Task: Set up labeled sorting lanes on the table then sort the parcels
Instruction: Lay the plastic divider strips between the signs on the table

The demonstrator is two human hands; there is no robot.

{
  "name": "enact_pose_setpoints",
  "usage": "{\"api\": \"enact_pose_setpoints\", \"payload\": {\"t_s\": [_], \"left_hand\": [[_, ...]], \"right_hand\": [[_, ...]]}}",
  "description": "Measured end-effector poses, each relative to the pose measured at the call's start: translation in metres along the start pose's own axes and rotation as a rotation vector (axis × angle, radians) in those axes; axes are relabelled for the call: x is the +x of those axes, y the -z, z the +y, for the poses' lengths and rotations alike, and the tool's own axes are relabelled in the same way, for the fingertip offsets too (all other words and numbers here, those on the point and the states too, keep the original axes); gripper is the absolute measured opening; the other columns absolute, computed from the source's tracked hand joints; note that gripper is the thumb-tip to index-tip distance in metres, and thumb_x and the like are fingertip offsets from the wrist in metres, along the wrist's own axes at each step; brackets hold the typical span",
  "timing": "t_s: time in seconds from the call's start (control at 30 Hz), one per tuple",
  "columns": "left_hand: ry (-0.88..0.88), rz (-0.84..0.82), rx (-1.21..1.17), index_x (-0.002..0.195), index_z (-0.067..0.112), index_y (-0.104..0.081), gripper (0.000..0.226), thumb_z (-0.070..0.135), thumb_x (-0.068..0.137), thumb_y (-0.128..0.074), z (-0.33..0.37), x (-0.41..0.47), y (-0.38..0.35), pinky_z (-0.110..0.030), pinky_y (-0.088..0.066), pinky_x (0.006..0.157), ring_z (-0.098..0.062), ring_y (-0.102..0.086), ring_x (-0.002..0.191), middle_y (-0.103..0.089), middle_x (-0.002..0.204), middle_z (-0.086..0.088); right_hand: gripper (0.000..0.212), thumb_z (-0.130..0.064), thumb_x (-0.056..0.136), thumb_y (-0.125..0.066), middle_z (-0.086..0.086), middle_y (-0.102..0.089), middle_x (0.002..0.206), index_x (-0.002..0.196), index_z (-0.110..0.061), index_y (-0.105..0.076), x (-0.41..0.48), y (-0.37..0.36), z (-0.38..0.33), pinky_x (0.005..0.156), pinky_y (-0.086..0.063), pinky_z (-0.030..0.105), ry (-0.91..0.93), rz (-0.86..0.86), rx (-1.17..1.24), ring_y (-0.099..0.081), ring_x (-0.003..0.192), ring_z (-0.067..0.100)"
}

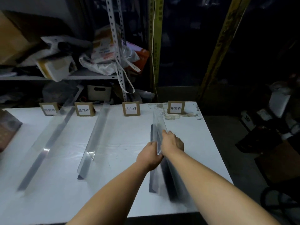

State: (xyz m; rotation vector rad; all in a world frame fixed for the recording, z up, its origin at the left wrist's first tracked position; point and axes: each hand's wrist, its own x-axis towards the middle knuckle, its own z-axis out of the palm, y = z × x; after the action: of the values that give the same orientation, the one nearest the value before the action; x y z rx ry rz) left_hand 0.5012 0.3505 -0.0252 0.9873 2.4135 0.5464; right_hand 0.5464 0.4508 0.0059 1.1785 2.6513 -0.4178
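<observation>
Four label cards (131, 108) and two clear dividers (94, 140) set, we seat the third divider (158, 125), left hand (150, 155) and right hand (172, 142) fingers (164, 131) clamped on it; parcel sorting remains.

Lanes between dividers (92, 140) open; label cards (131, 108) line far edge; brown box (7, 129), seemingly, crowds left.

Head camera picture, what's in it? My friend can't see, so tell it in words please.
Two bare hands, the left hand and right hand, hold a clear plastic divider on a white table. Two more clear dividers lie to its left, and four cardboard label cards stand along the far edge.
</observation>
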Motion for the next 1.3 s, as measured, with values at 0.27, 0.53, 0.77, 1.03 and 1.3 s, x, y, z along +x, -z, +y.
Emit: {"api": "enact_pose_setpoints", "payload": {"t_s": [0.27,0.53,0.77,1.03,1.3], "left_hand": [[0.123,0.071,0.087,0.142,0.018,-0.05,0.051,0.003,0.094,-0.043,0.006,0.005,0.006,-0.035,-0.05,0.099,-0.023,-0.056,0.123,-0.055,0.141,-0.003],[0.158,0.11,0.1,0.147,0.022,-0.046,0.054,0.007,0.095,-0.042,-0.003,0.013,0.018,-0.035,-0.049,0.1,-0.023,-0.056,0.125,-0.055,0.143,-0.003],[0.081,0.159,0.076,0.143,0.024,-0.054,0.055,0.012,0.09,-0.043,-0.02,0.034,0.038,-0.037,-0.05,0.101,-0.023,-0.058,0.125,-0.06,0.14,-0.002],[0.036,0.133,0.052,0.141,0.021,-0.056,0.052,0.012,0.092,-0.041,-0.039,0.061,0.054,-0.035,-0.052,0.098,-0.025,-0.061,0.119,-0.064,0.135,-0.006],[0.07,0.145,-0.012,0.14,0.019,-0.057,0.051,0.011,0.093,-0.041,-0.063,0.083,0.063,-0.036,-0.053,0.098,-0.026,-0.062,0.119,-0.064,0.134,-0.006]], "right_hand": [[0.042,-0.023,0.097,-0.062,0.012,-0.042,0.135,0.137,-0.012,-0.056,0.021,0.01,0.007,0.073,-0.051,0.037,0.066,-0.126,-0.12,-0.06,0.108,0.029],[0.046,-0.019,0.091,-0.067,0.01,-0.049,0.137,0.137,-0.014,-0.059,0.039,0.022,-0.002,0.08,-0.051,0.038,0.138,-0.044,-0.217,-0.05,0.123,0.028],[0.04,-0.027,0.103,-0.047,0.011,-0.053,0.138,0.138,-0.012,-0.057,0.061,0.035,-0.02,0.086,-0.051,0.039,0.078,0.035,-0.142,-0.049,0.125,0.028],[0.042,-0.029,0.101,-0.047,0.01,-0.049,0.139,0.139,-0.013,-0.055,0.097,0.052,-0.05,0.096,-0.05,0.042,0.047,0.049,-0.185,-0.048,0.126,0.028],[0.039,-0.029,0.096,-0.056,0.009,-0.055,0.139,0.133,-0.018,-0.062,0.131,0.045,-0.079,0.102,-0.039,0.041,-0.005,0.055,-0.189,-0.047,0.13,0.028]]}}
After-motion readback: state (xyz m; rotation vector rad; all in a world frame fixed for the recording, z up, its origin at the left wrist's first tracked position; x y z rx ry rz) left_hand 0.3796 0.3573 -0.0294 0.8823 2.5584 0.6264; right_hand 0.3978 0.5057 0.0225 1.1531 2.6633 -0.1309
